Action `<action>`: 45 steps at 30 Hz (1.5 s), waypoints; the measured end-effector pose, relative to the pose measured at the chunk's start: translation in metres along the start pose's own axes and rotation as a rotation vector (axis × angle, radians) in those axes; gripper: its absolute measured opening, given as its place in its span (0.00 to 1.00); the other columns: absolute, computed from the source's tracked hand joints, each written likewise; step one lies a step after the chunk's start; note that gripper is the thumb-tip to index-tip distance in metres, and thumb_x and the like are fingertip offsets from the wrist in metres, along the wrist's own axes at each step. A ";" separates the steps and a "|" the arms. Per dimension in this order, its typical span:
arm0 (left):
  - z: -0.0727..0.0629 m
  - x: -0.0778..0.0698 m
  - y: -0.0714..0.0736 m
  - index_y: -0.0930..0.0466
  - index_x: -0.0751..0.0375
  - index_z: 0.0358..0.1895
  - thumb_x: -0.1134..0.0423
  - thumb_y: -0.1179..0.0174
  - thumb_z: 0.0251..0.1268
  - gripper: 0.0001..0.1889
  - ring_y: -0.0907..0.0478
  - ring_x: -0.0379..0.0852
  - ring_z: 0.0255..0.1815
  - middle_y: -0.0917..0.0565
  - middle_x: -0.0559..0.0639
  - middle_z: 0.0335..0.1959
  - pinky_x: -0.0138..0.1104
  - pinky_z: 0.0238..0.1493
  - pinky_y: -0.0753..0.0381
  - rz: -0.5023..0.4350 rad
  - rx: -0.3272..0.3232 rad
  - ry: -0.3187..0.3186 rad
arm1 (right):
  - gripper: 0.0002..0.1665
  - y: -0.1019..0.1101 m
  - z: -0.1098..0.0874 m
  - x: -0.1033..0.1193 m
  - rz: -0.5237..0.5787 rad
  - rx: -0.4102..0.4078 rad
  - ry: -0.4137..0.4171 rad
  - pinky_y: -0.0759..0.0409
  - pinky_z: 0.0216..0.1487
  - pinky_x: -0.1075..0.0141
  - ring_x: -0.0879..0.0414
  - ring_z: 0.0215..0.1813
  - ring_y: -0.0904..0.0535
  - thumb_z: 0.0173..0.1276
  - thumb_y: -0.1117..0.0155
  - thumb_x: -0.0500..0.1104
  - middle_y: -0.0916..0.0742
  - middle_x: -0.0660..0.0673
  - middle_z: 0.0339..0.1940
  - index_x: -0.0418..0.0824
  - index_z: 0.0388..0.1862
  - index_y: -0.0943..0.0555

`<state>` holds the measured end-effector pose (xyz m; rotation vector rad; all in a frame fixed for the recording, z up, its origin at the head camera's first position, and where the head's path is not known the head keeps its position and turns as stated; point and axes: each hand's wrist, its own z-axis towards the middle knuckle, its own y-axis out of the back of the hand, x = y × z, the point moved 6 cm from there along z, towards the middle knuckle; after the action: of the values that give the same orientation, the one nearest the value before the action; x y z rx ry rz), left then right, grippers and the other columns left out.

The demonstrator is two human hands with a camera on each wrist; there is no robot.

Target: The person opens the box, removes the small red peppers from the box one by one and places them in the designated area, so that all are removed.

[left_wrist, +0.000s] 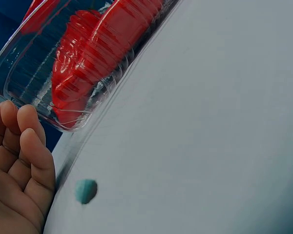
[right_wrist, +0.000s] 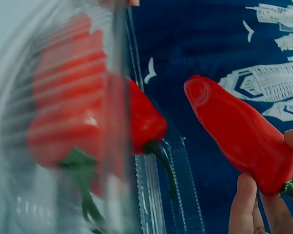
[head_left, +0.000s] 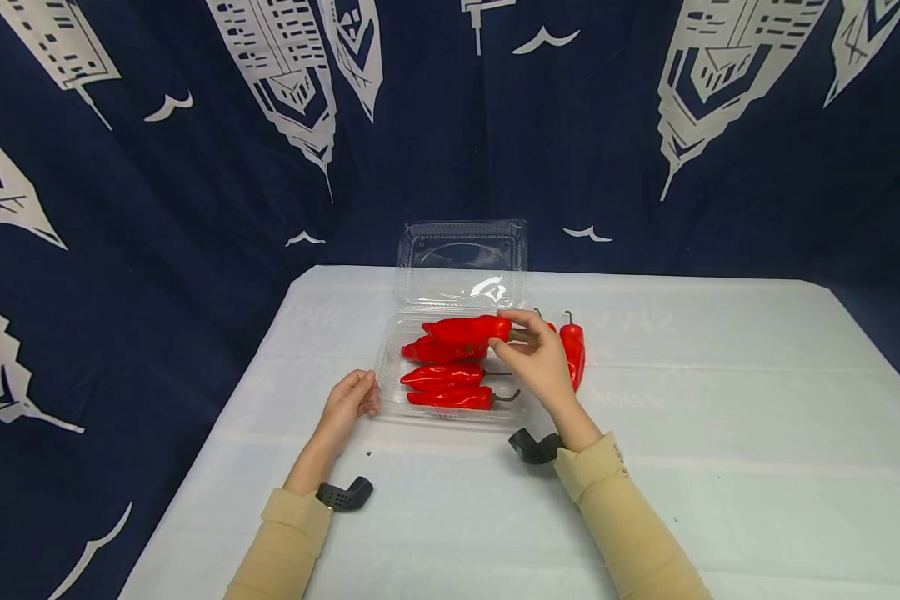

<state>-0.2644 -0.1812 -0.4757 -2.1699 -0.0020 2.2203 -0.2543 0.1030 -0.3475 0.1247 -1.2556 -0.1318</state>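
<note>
My right hand (head_left: 542,360) holds a red pepper (head_left: 461,330) near its green stem, thumb and fingers about the wide end. In the right wrist view, this pepper (right_wrist: 241,134) is raised apart from the others, its tip free. Below it is a clear plastic container (head_left: 388,404) with more red peppers lying crosswise, among them one (head_left: 450,398) nearest the front. My left hand (head_left: 350,398) grips the container's left edge. Its fingertips touch the rim near a corner in the left wrist view, where the thumb is hidden.
The container's hinged clear lid (head_left: 461,258) stands raised behind it. To the right of the container, partly behind my right hand, lie more red peppers, one (head_left: 573,350) in plain sight. A small dark speck (head_left: 368,453) lies on the white tabletop (head_left: 435,500). Dark blue patterned cloth hangs behind.
</note>
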 end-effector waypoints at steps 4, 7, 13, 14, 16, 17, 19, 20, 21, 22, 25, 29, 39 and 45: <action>0.000 0.000 0.000 0.33 0.70 0.33 0.61 0.53 0.74 0.14 0.32 0.38 0.22 0.30 0.51 0.24 0.27 0.24 0.29 0.000 -0.001 0.001 | 0.21 0.007 0.004 -0.003 0.023 -0.037 0.012 0.22 0.46 0.70 0.41 0.50 0.22 0.59 0.36 0.29 0.21 0.33 0.53 0.27 0.53 0.25; -0.001 0.000 0.000 0.33 0.69 0.33 0.61 0.53 0.74 0.14 0.32 0.38 0.22 0.30 0.51 0.24 0.27 0.24 0.29 -0.002 0.001 0.000 | 0.22 0.013 0.008 -0.014 0.042 -0.065 -0.003 0.23 0.43 0.74 0.43 0.49 0.22 0.59 0.34 0.31 0.20 0.36 0.53 0.30 0.53 0.24; -0.001 -0.001 0.000 0.33 0.69 0.33 0.59 0.53 0.74 0.14 0.32 0.39 0.22 0.30 0.51 0.24 0.27 0.24 0.29 -0.005 0.004 -0.003 | 0.22 0.025 0.015 -0.034 0.046 -0.122 -0.012 0.23 0.45 0.72 0.49 0.47 0.22 0.60 0.33 0.36 0.19 0.42 0.52 0.36 0.54 0.23; -0.001 0.000 0.000 0.33 0.69 0.33 0.59 0.53 0.74 0.14 0.32 0.39 0.22 0.30 0.51 0.24 0.27 0.24 0.29 -0.003 0.005 -0.002 | 0.22 0.027 0.015 -0.034 0.044 -0.131 -0.013 0.23 0.45 0.72 0.51 0.46 0.22 0.60 0.33 0.37 0.20 0.43 0.52 0.37 0.54 0.23; -0.001 0.000 0.000 0.33 0.68 0.33 0.59 0.53 0.74 0.14 0.32 0.39 0.22 0.30 0.51 0.25 0.27 0.24 0.29 -0.001 0.005 0.000 | 0.22 0.031 0.015 -0.034 0.052 -0.151 -0.012 0.23 0.44 0.71 0.54 0.44 0.21 0.61 0.33 0.37 0.19 0.43 0.51 0.36 0.55 0.24; -0.001 0.000 0.000 0.33 0.68 0.33 0.59 0.53 0.74 0.14 0.31 0.39 0.22 0.30 0.51 0.25 0.27 0.25 0.29 0.000 0.006 0.003 | 0.22 0.033 0.015 -0.034 0.064 -0.162 -0.013 0.22 0.44 0.71 0.55 0.43 0.21 0.61 0.34 0.36 0.20 0.43 0.51 0.36 0.55 0.24; -0.001 0.000 0.000 0.33 0.68 0.34 0.59 0.53 0.74 0.14 0.31 0.39 0.22 0.30 0.51 0.25 0.27 0.25 0.29 0.005 0.005 0.006 | 0.22 0.036 0.015 -0.032 0.096 -0.179 -0.009 0.21 0.42 0.71 0.57 0.41 0.21 0.61 0.34 0.36 0.19 0.43 0.51 0.35 0.55 0.24; -0.001 0.000 0.000 0.33 0.68 0.34 0.59 0.53 0.74 0.14 0.31 0.39 0.22 0.30 0.51 0.25 0.28 0.25 0.28 0.007 0.005 0.008 | 0.22 0.038 0.015 -0.032 0.104 -0.187 -0.010 0.21 0.41 0.72 0.58 0.40 0.21 0.61 0.34 0.36 0.19 0.43 0.50 0.34 0.55 0.24; -0.001 0.000 0.000 0.33 0.68 0.34 0.59 0.53 0.74 0.14 0.31 0.39 0.22 0.30 0.51 0.25 0.28 0.25 0.28 0.007 0.003 0.010 | 0.22 0.040 0.015 -0.032 0.114 -0.195 -0.010 0.21 0.40 0.73 0.58 0.40 0.21 0.62 0.34 0.36 0.19 0.42 0.50 0.34 0.55 0.24; -0.001 0.000 0.000 0.33 0.68 0.34 0.59 0.53 0.74 0.14 0.31 0.39 0.22 0.30 0.51 0.25 0.28 0.25 0.28 0.008 0.003 0.011 | 0.22 0.042 0.015 -0.032 0.122 -0.203 -0.011 0.21 0.40 0.73 0.58 0.40 0.21 0.62 0.34 0.36 0.19 0.42 0.51 0.34 0.55 0.24; 0.000 0.001 0.000 0.33 0.68 0.34 0.60 0.53 0.74 0.14 0.31 0.39 0.22 0.29 0.51 0.25 0.28 0.25 0.28 0.011 -0.002 0.014 | 0.23 0.049 0.015 -0.033 0.132 -0.223 0.002 0.20 0.40 0.72 0.56 0.42 0.21 0.62 0.34 0.39 0.20 0.41 0.51 0.35 0.56 0.25; 0.000 0.000 0.000 0.33 0.68 0.33 0.60 0.53 0.74 0.14 0.31 0.39 0.22 0.30 0.51 0.24 0.27 0.24 0.28 0.010 -0.004 0.010 | 0.24 0.060 0.020 -0.049 0.195 -0.253 0.049 0.19 0.38 0.70 0.53 0.43 0.21 0.60 0.31 0.41 0.19 0.41 0.51 0.38 0.55 0.23; -0.001 -0.001 0.000 0.32 0.67 0.33 0.60 0.53 0.74 0.13 0.31 0.39 0.22 0.30 0.50 0.25 0.27 0.25 0.28 0.011 -0.012 0.008 | 0.22 0.075 0.016 -0.034 0.112 -0.338 0.002 0.20 0.40 0.72 0.54 0.45 0.23 0.62 0.34 0.40 0.18 0.43 0.49 0.37 0.55 0.22; 0.000 0.001 0.001 0.32 0.68 0.34 0.60 0.54 0.74 0.14 0.30 0.39 0.23 0.30 0.50 0.25 0.27 0.25 0.28 0.034 -0.019 0.022 | 0.21 0.087 0.015 -0.033 0.128 -0.392 -0.026 0.22 0.44 0.73 0.56 0.48 0.24 0.62 0.33 0.38 0.16 0.49 0.47 0.38 0.55 0.21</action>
<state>-0.2640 -0.1820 -0.4769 -2.2211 0.0149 2.2229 -0.2756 0.1939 -0.3598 -0.2962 -1.2374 -0.2668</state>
